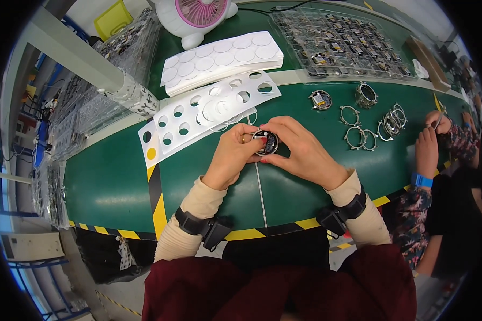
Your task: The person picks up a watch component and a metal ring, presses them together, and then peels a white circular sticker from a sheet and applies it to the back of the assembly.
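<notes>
Module (271,143), round with dark circuitry showing, is held just off the near edge of the punched white sheet (190,114), toward its right end. Left hand (232,156) pinches the rim, its thumb bent over the face, perhaps to press there; right hand (303,148) curls thumb and fingers around the opposite side, likely to steady it. Metal rings (393,122) lie loose, well right of that sheet, apparently within easy reach; a disc-covered stack (225,56) rests beyond it, presumably out of the hands' way

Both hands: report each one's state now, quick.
Left hand: closed on the round electronic module, thumb over its face.
Right hand: closed around the same module's right side.
</notes>
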{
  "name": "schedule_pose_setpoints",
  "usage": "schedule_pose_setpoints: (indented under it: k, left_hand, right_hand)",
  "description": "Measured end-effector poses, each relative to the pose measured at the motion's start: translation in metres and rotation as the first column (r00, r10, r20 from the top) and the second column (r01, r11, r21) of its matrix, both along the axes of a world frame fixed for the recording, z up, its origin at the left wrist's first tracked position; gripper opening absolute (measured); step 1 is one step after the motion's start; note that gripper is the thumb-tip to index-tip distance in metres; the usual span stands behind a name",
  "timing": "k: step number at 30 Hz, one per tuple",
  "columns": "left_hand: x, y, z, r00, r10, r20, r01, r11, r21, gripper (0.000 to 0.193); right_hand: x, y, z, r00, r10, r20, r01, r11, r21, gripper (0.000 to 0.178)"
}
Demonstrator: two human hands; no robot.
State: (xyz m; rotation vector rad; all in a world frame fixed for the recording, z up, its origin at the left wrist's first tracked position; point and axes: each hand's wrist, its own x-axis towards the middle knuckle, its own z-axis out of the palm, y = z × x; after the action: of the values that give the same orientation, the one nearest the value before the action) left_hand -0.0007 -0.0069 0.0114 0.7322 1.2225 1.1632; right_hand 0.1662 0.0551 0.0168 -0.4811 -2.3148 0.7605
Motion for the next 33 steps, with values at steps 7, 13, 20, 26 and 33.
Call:
schedule_pose_setpoints:
  k: [7,13,20,26,33]
  left_hand:
    - [0.0006,0.0000,0.0023,1.000,0.006,0.003,-0.006,1.000,-0.004,0.019]
    - [0.0009,-0.0001,0.0038,0.998,0.040,0.051,-0.041,0.999,0.006,0.020]
    - [0.0011,-0.0008,0.0047,0.994,0.073,0.084,-0.074,0.997,0.005,0.021]
    - [0.0006,-0.0023,0.0009,0.989,0.107,0.103,-0.110,0.994,0.023,0.020]
    - [0.0025,-0.0020,0.0048,0.978,0.130,0.165,-0.133,0.991,0.012,0.022]
  right_hand:
    - [0.0007,0.0007,-0.0006,1.000,0.009,0.000,-0.009,0.999,-0.045,0.052]
    - [0.0002,-0.0007,-0.0001,1.000,-0.002,-0.028,-0.001,0.996,-0.092,0.054]
    - [-0.0016,-0.0005,-0.0008,0.997,-0.030,-0.065,0.023,0.994,-0.108,0.055]
    - [-0.0046,-0.0036,0.0002,0.995,-0.079,-0.062,0.081,0.996,0.032,0.056]
    - [-0.0050,-0.0053,-0.0022,0.993,-0.087,-0.082,0.078,0.991,-0.111,0.057]
